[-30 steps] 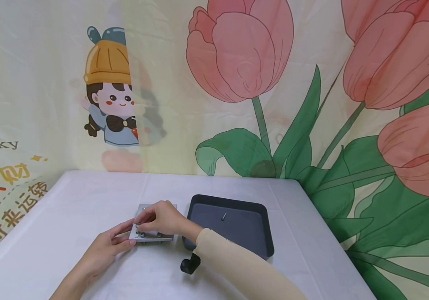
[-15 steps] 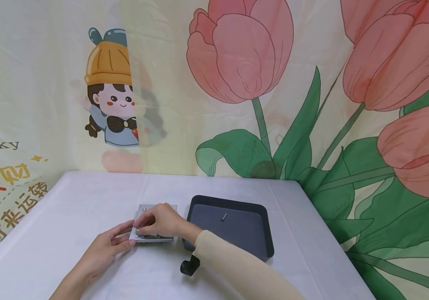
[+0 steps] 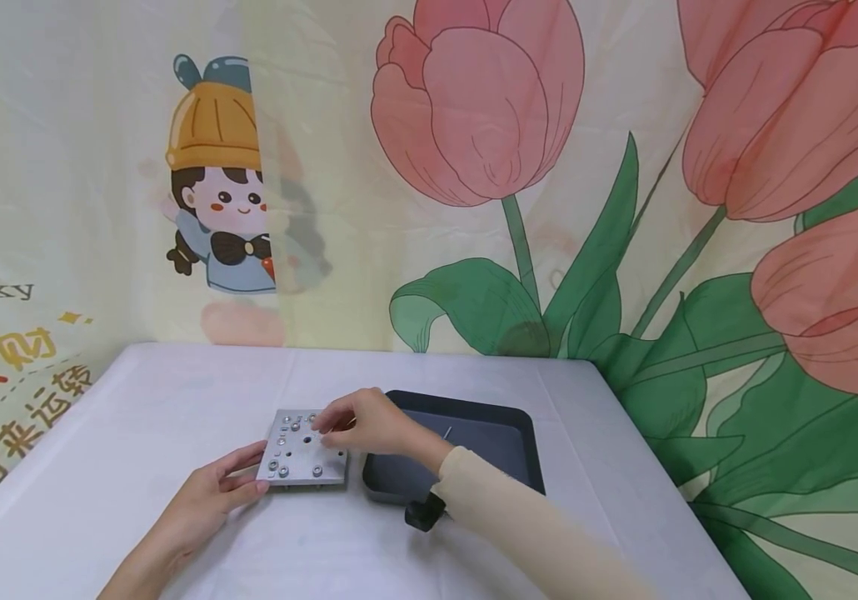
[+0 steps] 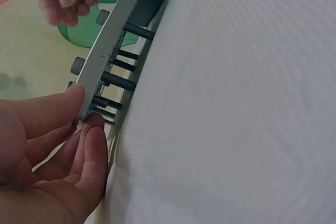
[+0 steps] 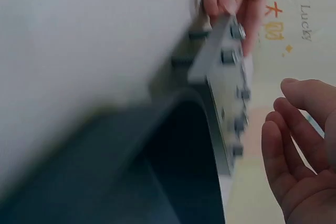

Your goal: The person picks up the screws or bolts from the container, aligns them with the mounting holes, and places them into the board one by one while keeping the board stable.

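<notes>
A silver metal plate [image 3: 300, 465] with several socket-head bolts and some bare holes stands on the white table. Its bolt shanks [image 4: 118, 81] stick out below and hold it above the cloth, as the left wrist view shows. My left hand [image 3: 207, 493] pinches the plate's near left edge, thumb on one side and fingers on the other. Over the plate's right part hovers my right hand [image 3: 378, 427], its fingers loosely bent; the right wrist view shows nothing in that hand [image 5: 304, 145], clear of the bolt heads [image 5: 230, 56].
Just right of the plate lies a dark grey tray [image 3: 528, 450], partly covered by the right forearm. One small screw [image 3: 448, 433] lies in it. A black wrist mount [image 3: 425, 512] hangs under the right sleeve. Behind the table hangs a printed curtain [image 3: 339, 317].
My right hand has lifted off the bolts at the plate's left side and moved right, uncovering most of the plate. The left hand keeps its grip in place.
</notes>
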The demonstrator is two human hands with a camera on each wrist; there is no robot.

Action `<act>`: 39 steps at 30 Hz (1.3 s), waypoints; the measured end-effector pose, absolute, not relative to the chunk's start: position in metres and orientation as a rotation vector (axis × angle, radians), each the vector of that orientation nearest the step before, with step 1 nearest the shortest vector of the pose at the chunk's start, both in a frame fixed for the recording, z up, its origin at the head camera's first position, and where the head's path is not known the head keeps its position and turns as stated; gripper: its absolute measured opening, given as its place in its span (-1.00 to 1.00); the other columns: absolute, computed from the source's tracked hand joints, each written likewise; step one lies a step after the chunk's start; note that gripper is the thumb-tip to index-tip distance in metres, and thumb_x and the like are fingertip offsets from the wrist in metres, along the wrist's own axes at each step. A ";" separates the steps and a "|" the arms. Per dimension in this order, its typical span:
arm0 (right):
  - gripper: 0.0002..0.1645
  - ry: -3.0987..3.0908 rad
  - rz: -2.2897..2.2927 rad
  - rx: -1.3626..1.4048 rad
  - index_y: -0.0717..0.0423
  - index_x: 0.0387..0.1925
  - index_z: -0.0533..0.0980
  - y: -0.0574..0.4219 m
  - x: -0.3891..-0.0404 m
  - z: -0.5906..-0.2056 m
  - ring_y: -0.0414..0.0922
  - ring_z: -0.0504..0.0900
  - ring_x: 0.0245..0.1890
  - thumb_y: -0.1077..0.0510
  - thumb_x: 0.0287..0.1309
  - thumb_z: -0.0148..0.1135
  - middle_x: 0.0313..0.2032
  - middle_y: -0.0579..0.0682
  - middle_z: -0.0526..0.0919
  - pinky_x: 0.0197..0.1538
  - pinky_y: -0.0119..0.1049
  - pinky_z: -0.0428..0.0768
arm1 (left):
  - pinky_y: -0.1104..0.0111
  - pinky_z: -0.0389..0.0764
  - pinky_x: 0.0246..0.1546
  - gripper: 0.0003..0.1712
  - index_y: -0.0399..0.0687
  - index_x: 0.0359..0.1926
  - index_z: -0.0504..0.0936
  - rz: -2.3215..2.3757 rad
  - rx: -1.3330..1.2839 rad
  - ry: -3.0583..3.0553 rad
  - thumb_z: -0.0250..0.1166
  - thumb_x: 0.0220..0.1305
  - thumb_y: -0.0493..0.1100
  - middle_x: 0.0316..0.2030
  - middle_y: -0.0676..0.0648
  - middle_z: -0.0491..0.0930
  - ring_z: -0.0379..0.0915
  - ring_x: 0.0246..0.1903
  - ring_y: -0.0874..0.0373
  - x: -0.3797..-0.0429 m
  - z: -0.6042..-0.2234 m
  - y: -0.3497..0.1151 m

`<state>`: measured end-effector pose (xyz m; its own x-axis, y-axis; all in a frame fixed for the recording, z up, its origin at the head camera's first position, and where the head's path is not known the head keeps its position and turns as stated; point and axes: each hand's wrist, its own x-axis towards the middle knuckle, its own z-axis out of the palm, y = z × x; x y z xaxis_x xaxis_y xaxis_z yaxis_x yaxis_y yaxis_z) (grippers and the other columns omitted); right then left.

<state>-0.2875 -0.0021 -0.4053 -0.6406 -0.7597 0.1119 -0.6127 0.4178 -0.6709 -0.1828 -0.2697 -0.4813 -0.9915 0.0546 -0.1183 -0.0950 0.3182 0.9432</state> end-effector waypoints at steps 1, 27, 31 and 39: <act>-0.75 2.469 -1.024 -1.198 0.08 0.02 0.77 0.008 -0.290 -0.402 -0.40 0.68 -0.23 0.21 0.34 0.47 -0.16 -0.21 0.81 -0.07 -0.51 0.64 | 0.48 0.60 0.07 -0.08 -0.14 0.64 0.24 1.760 -0.038 2.448 0.47 0.39 -0.12 0.53 -0.34 0.32 0.57 0.31 -0.06 -0.183 -0.481 -0.269; -0.69 2.699 -0.403 -1.110 0.15 0.02 0.76 0.152 -0.335 -0.414 -0.27 0.58 -0.34 0.38 0.26 0.44 -0.10 0.02 0.77 -0.19 -0.35 0.59 | 0.56 0.56 -0.01 -0.08 -0.11 0.63 0.26 1.734 -0.085 2.466 0.49 0.38 -0.12 0.52 -0.31 0.35 0.60 0.27 0.01 -0.183 -0.480 -0.268; -0.69 2.727 -0.343 -1.083 0.08 0.00 0.77 0.147 -0.334 -0.421 -0.26 0.61 -0.32 0.36 0.25 0.47 -0.09 -0.04 0.78 -0.17 -0.31 0.61 | 0.53 0.56 0.00 -0.07 -0.08 0.64 0.26 1.707 -0.099 2.476 0.49 0.38 -0.08 0.52 -0.29 0.36 0.58 0.29 0.00 -0.183 -0.480 -0.268; -0.74 2.812 -0.224 -1.055 -0.01 -0.09 0.81 0.140 -0.333 -0.430 -0.22 0.74 -0.16 0.33 0.23 0.50 -0.16 -0.14 0.82 -0.03 -0.26 0.68 | 0.32 0.62 0.12 -0.08 -0.05 0.64 0.26 1.693 -0.127 2.467 0.48 0.39 -0.08 0.53 -0.28 0.35 0.56 0.31 -0.01 -0.184 -0.478 -0.265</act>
<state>-0.3326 0.1400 -0.4303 -0.7472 -0.6611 -0.0691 -0.6418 0.7446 -0.1836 -0.1841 -0.2654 -0.4781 -0.9857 0.0130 -0.1682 -0.1523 0.3609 0.9201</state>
